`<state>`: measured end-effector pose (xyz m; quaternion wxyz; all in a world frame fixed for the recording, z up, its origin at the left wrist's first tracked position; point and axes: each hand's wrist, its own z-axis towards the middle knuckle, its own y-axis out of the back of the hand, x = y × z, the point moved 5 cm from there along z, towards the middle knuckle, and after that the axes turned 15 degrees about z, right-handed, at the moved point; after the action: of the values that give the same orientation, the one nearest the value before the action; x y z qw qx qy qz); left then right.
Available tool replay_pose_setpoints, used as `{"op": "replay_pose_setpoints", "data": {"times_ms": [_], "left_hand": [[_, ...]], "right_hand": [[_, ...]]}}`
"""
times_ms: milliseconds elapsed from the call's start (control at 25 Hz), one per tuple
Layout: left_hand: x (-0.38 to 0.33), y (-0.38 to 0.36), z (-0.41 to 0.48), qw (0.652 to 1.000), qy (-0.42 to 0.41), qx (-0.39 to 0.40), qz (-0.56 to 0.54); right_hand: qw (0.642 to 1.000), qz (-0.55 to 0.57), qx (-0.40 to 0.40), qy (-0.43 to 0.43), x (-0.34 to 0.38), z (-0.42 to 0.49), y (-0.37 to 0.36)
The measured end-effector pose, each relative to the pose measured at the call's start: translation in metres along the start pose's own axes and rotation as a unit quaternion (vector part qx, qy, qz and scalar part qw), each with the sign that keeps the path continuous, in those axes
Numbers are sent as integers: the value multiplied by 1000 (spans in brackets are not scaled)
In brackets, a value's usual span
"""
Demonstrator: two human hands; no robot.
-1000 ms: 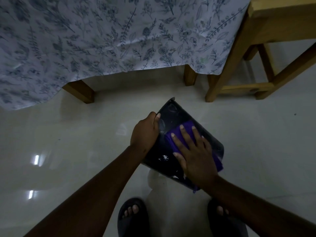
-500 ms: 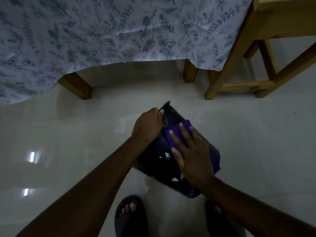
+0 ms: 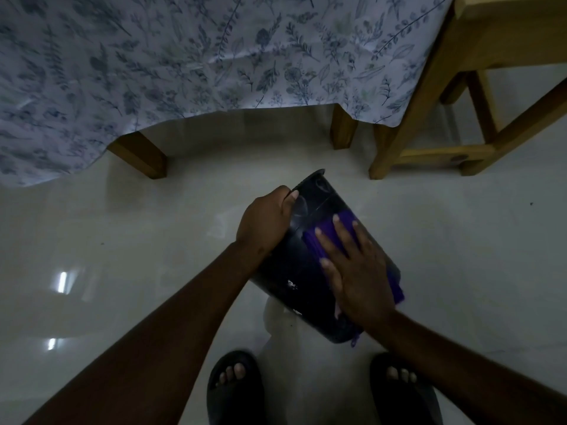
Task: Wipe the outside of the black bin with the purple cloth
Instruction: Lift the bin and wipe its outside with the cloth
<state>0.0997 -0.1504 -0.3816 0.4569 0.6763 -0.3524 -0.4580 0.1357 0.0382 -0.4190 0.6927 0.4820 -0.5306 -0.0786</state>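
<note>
Round black plastic bin [image 3: 294,265] tipped on side above pale tiled floor [image 3: 153,240], held between your hands, in front of your feet in dark slippers [image 3: 234,391].

Wiping well: keep palm pressure even, run long overlapping strokes along wall, rotate bin with left hand to reach unwiped side; white specks near base likely need extra passes.

Left hand [image 3: 264,222]: curled closed over bin rim, thumb on wall, steadying.

Right hand [image 3: 356,268]: fingers spread flat, pressing folded purple cloth [image 3: 328,234] against bin's outer wall.

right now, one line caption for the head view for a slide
Left hand steadies the tilted black bin while the right hand presses the purple cloth against its side.
</note>
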Motion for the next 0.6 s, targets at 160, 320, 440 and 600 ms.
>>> {"op": "replay_pose_setpoints", "data": {"times_ms": [160, 320, 440, 600], "left_hand": [[4, -3, -3, 1000, 22, 3, 16], [-8, -4, 6, 999, 21, 1, 45], [-5, -4, 6, 1000, 14, 3, 16], [-4, -3, 2, 999, 23, 4, 29]], "right_hand": [[977, 143, -41, -155, -37, 53, 20], [998, -5, -15, -67, 5, -10, 0], [999, -32, -9, 3, 12, 7, -8], [977, 130, -51, -164, -38, 59, 16]]}}
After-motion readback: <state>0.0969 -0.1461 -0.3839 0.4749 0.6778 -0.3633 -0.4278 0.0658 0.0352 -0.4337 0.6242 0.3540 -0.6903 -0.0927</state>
